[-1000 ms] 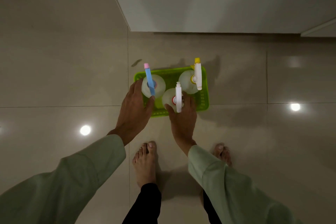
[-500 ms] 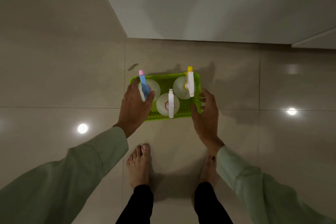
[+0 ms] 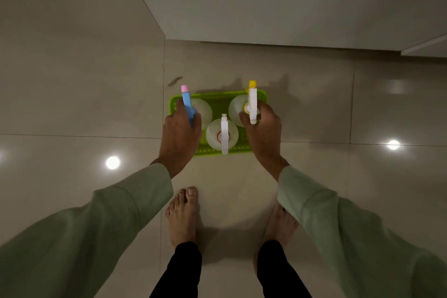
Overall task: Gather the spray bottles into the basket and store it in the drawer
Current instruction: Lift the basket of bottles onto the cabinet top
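Glossy beige floor tiles (image 3: 72,104), a white cabinet front (image 3: 278,0) beyond the hands, two bare feet (image 3: 182,215) below them.

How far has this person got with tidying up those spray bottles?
Gathering looks done: all three spray bottles, the blue-topped one, the white-topped one and the yellow-topped one, stand upright in the green basket on the floor. In hand: the left hand and right hand are at the basket's two ends, apparently gripping it. Left: lifting it and storing it in the drawer, which is not identifiable here.
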A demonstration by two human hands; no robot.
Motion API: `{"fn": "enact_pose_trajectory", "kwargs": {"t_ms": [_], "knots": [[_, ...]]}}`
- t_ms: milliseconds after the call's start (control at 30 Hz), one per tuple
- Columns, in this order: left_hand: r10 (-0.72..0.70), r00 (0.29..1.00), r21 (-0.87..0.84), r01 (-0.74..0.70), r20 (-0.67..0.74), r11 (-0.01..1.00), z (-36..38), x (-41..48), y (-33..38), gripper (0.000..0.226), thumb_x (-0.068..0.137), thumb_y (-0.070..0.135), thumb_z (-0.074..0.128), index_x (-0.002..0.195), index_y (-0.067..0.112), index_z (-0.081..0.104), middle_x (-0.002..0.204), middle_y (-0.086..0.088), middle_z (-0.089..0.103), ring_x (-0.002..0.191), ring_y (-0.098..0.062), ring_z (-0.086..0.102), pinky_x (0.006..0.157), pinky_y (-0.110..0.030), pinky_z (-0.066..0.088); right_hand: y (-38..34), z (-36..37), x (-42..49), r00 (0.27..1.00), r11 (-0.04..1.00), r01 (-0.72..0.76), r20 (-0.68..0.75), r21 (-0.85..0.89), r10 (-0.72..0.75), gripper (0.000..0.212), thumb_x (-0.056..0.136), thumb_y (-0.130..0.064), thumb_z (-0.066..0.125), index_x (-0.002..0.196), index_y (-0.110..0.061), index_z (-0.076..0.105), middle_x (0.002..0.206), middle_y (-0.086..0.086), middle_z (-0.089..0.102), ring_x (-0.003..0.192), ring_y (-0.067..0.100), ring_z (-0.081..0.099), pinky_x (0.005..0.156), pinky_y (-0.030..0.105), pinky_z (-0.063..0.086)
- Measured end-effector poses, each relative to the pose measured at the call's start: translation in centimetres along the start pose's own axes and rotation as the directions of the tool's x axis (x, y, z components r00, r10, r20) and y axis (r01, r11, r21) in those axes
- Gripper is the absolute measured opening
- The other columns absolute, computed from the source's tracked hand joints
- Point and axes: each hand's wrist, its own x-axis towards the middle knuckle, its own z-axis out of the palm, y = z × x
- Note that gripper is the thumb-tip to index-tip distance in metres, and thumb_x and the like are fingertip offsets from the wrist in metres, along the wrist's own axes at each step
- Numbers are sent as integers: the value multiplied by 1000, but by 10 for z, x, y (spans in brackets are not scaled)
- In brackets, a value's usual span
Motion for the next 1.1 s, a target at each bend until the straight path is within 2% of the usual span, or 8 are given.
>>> {"fn": "enact_pose_trajectory", "kwargs": {"t_ms": [100,233,400,533,700,833,1000,1100], "knots": [[-20,1000,5,20,10,1000,-1,0,1,36,101,23,48,130,2,44,79,-21,63,59,-37,60,56,-51,53,1,-1,-1,1000,1000,19,3,8,-19,25,85,-17,75,109,-9,71,95,9,74,82,27,66,74,32,50],[-15,1000,-11,16,15,1000,-1,0,-1,36,101,22,48,130,3,45,73,-13,59,49,-21,52,45,-31,42,-1,0,-1,999,999,43,10,1,-43,25,84,-18,76,108,-11,71,94,6,74,77,19,63,70,23,44],[-9,1000,-28,9,19,1000,1,0,-3,35,100,21,49,130,4,44,74,-5,54,47,-10,48,44,-14,34,-3,-1,-1,999,999,40,3,-6,-40,26,83,-16,76,109,-11,70,93,6,74,76,20,63,74,33,51],[14,1000,-48,-13,22,999,1,-2,-4,39,100,23,50,134,6,42,81,-2,56,51,-6,50,43,-9,38,-2,-4,-1,998,999,1,56,-45,2,48,79,-14,79,124,-10,63,105,10,73,91,33,67,82,46,54],[47,999,-84,-47,-2,995,-5,-7,-6,39,97,23,54,133,13,43,96,5,61,70,-11,61,66,-23,53,-1,-13,-7,996,999,-26,86,-26,28,75,76,-9,79,144,-12,48,130,8,65,118,30,62,97,44,51],[65,997,-127,-60,41,990,-10,-15,-12,46,92,14,60,135,17,43,114,6,62,94,-10,59,84,-28,51,0,-19,-20,998,1000,-12,66,8,11,73,79,-15,78,145,-17,47,136,3,60,118,27,62,94,48,54],[72,997,-115,-73,-14,991,-15,-29,-17,55,89,10,64,134,31,40,122,14,49,105,-3,48,86,-18,40,13,-30,-35,999,998,-35,5,48,35,66,83,-14,69,144,-21,45,139,2,56,119,26,60,93,52,54],[51,996,-47,-55,-72,997,-14,-37,-26,57,89,11,64,141,19,40,136,-3,54,120,-12,49,99,-22,36,28,-34,-38,996,998,-58,-66,-4,58,62,86,-7,65,145,-13,44,141,8,53,125,31,54,101,54,48]]}}
